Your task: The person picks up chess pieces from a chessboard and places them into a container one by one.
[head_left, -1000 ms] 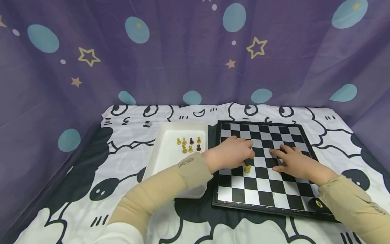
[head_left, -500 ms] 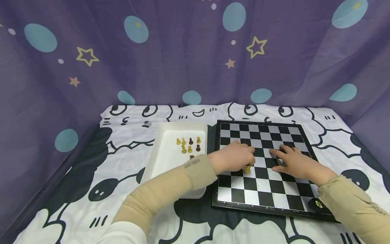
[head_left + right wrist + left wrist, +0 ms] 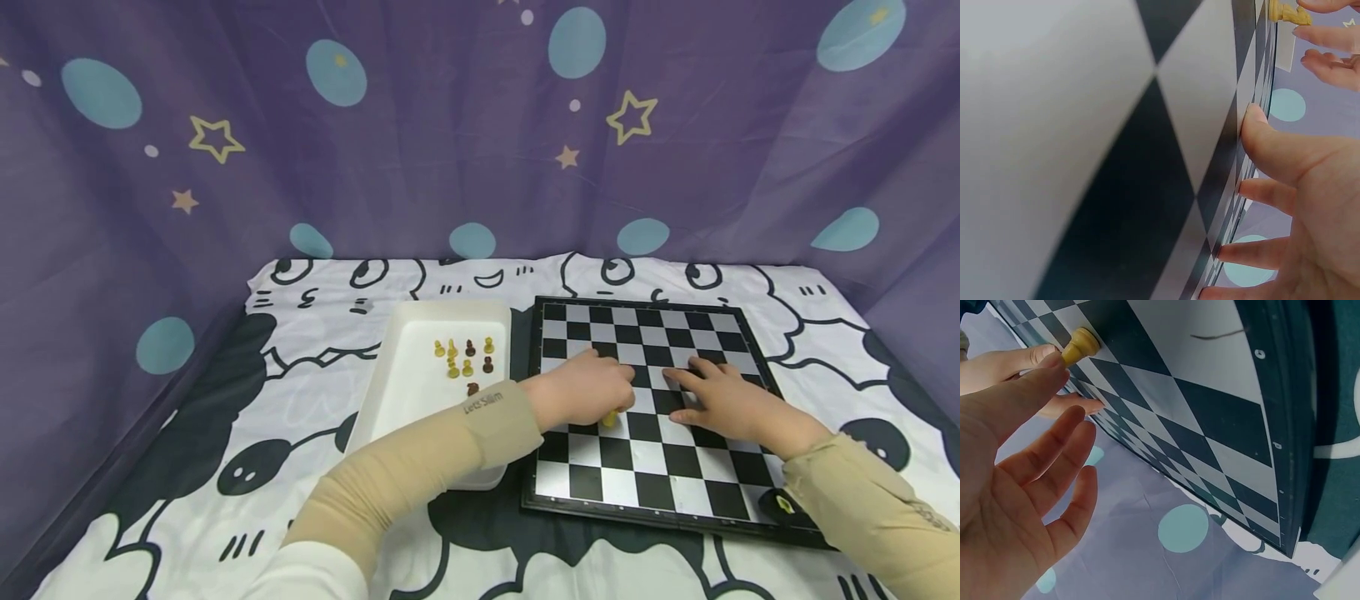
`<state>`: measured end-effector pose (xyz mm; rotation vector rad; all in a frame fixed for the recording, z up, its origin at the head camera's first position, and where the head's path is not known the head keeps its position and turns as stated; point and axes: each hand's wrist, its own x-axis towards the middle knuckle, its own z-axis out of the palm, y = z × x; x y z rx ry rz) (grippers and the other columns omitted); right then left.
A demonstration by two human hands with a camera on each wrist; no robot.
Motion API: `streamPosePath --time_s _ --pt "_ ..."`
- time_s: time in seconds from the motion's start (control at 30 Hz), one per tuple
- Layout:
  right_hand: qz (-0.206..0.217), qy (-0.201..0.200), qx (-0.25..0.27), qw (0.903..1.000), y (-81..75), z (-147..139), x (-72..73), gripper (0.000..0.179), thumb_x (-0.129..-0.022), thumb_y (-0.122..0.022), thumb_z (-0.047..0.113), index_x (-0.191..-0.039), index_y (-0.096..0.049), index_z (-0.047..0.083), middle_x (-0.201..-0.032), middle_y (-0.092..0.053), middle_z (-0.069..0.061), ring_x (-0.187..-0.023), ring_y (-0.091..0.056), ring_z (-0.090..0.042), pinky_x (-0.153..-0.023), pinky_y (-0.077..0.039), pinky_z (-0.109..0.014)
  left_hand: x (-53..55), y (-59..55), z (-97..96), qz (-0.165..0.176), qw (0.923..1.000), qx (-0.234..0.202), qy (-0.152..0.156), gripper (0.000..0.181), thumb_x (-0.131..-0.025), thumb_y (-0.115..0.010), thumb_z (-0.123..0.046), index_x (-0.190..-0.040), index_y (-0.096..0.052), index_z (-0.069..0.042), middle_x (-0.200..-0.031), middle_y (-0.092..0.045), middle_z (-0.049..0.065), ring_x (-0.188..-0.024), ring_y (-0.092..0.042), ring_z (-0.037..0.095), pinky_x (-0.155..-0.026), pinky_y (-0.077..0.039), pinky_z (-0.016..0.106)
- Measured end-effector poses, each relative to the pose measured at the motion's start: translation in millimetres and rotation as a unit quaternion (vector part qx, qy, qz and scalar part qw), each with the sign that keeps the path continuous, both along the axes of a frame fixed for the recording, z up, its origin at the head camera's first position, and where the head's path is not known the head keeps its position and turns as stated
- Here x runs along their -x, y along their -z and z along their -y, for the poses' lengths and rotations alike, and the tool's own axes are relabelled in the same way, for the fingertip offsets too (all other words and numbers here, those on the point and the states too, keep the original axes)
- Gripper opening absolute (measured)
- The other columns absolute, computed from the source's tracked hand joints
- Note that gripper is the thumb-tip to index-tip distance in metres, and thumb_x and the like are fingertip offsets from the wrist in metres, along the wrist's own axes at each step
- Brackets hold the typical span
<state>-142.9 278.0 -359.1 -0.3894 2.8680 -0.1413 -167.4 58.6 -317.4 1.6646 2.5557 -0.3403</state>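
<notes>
On the chessboard point(image 3: 652, 454), a yellow chess piece point(image 3: 610, 419) stands on its base, its upper part mostly hidden by my left hand point(image 3: 588, 387). The left wrist view shows my thumb and index finger at the top of this yellow piece point(image 3: 1082, 345), with the other fingers held away from it. Seen from the right wrist, the piece point(image 3: 1288, 12) has a knight-like outline and sits between those fingertips. My right hand point(image 3: 731, 400) lies spread on the board's right half, its fingertips point(image 3: 1254, 114) at the surface and nothing in its grasp.
Left of the board stands a white tray point(image 3: 375, 417) with several yellow and dark red chess pieces point(image 3: 453, 368). My left forearm crosses the tray's near part. A black round object point(image 3: 782, 505) sits at the board's near right corner. A purple curtain point(image 3: 480, 150) hangs behind.
My left hand has shifted slightly right and down, its fingers now over the top of the yellow piece. A dark red piece in the tray has come into view. The right hand stays put.
</notes>
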Motion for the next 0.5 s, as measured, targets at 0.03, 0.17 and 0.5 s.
streamPosePath --time_s 0.03,0.17,0.5 --pt "0.000 -0.001 0.001 1.0000 0.0 -0.2 -0.1 0.072 -0.082 -0.063 0.054 -0.136 -0.048 0.009 -0.136 -0.035 -0.038 -0.117 -0.035 -0.064 -0.083 -0.039 -0.071 0.1 0.5 -0.4 0.000 1.0000 0.002 0.000 0.014 -0.087 -0.067 -0.021 -0.099 -0.073 -0.027 -0.101 -0.062 -0.007 -0.091 -0.058 0.008 -0.077 -0.046 0.027" --pt "0.000 -0.003 0.002 1.0000 0.0 -0.5 0.0 0.072 -0.082 -0.063 0.054 -0.137 -0.048 0.008 -0.136 -0.035 -0.038 -0.117 -0.035 -0.065 -0.084 -0.038 -0.071 0.4 2.0 -1.9 -0.003 0.9999 0.010 -0.001 0.016 -0.087 -0.068 -0.020 -0.100 -0.073 -0.028 -0.103 -0.062 -0.008 -0.094 -0.059 0.009 -0.079 -0.046 0.027" --pt "0.000 0.001 0.000 1.0000 0.5 0.3 0.1 0.072 -0.082 -0.063 0.054 -0.137 -0.048 0.009 -0.136 -0.035 -0.038 -0.117 -0.035 -0.064 -0.083 -0.038 -0.071 0.5 1.5 -3.6 -0.011 0.9997 0.020 -0.001 0.015 -0.088 -0.066 -0.022 -0.100 -0.073 -0.028 -0.105 -0.062 -0.008 -0.096 -0.059 0.009 -0.079 -0.047 0.028"
